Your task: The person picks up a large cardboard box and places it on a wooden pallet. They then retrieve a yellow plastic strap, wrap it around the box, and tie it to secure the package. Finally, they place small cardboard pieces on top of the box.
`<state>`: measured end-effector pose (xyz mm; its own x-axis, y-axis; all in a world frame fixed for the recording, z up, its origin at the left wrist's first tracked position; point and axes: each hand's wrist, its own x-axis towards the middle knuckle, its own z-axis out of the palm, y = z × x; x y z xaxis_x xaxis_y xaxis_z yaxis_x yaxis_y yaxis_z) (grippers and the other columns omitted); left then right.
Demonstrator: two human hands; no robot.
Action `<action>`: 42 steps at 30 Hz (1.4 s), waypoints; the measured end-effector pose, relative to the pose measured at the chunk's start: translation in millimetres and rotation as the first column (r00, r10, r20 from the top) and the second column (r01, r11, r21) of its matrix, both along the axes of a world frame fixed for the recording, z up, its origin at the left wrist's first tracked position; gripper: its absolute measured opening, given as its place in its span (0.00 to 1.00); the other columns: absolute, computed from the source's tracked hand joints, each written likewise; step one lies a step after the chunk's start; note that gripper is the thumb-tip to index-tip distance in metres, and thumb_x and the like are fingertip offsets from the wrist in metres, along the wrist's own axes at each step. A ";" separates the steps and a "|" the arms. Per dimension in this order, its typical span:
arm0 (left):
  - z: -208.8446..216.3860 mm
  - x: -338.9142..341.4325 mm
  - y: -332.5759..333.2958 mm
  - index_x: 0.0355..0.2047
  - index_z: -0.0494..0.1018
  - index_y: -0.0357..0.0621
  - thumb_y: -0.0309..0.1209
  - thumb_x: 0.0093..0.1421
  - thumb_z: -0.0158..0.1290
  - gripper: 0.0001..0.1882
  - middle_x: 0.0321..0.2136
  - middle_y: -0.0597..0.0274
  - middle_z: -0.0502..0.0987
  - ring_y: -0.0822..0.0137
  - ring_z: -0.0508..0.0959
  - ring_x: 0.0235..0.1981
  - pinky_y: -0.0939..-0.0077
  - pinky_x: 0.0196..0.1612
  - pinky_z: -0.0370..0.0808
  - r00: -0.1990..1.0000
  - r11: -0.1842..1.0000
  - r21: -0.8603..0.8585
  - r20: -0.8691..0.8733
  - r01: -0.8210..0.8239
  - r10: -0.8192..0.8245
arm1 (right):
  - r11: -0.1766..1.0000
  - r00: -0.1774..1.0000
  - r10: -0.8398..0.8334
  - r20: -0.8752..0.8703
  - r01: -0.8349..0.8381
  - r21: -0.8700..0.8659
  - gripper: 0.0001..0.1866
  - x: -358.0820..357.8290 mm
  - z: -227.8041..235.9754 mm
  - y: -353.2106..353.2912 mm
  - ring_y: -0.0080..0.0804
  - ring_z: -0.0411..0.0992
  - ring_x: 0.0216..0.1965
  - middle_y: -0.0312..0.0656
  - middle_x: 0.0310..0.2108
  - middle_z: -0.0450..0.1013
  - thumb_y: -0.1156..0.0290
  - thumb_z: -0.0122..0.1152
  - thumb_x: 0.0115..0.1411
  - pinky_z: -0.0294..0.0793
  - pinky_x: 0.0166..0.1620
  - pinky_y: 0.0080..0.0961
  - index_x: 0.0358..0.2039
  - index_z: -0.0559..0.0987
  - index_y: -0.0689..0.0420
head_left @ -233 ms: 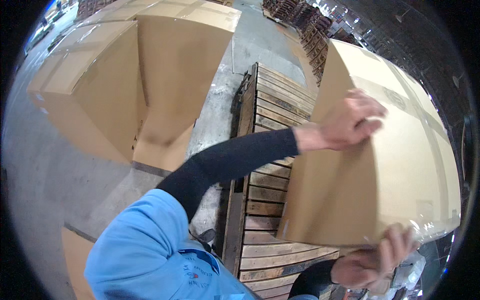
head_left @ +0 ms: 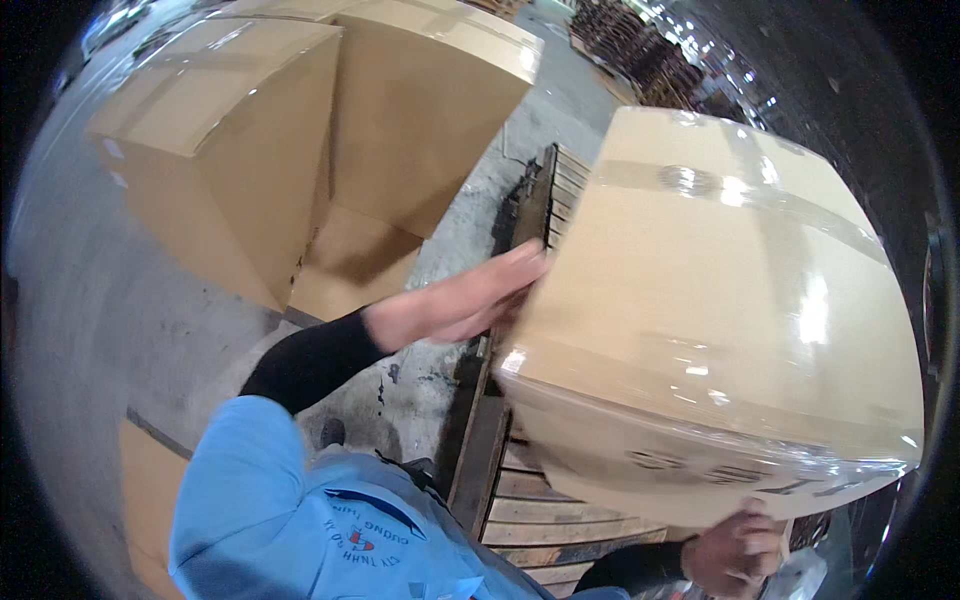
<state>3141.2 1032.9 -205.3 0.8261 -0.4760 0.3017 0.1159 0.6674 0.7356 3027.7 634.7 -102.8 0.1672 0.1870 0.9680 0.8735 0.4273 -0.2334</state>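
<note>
- The large brown cardboard carton sealed with clear glossy tape (head_left: 720, 300) fills the right of the view, held up above the weathered wooden slat pallet (head_left: 520, 500) and tilted, one corner toward the person
- Two big plain brown cardboard boxes (head_left: 300, 130) stand together on the grey concrete floor (head_left: 90, 320) to the left, well apart from the carton; a flat cardboard sheet (head_left: 350, 265) lies at their foot
- The left hand (head_left: 455, 300), on a black-sleeved arm, lies flat and open against the carton's left edge, fingers stretched, pressing and not clasping
- The right hand (head_left: 735, 555) sits under the carton's lower near edge with fingers curled up around it, bearing the load from below
- Judging by its bulk and the two-handed hold, the carton looks stiff and fairly heavy; the shiny tape and film seem slippery, so bare cardboard at the bottom edges and corners offers the surest hold
</note>
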 end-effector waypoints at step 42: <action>-470.7 -91.5 46.1 0.55 0.62 0.45 0.46 0.57 0.61 0.32 0.52 0.57 0.70 0.58 0.71 0.52 0.58 0.54 0.71 -0.431 0.036 0.557 -0.681 -0.830 0.593 | -0.069 0.925 -0.038 0.377 0.374 -0.925 0.28 280.4 -257.4 206.9 0.50 0.57 0.67 0.50 0.63 0.64 0.51 0.59 0.61 0.50 0.68 0.53 0.56 0.75 0.54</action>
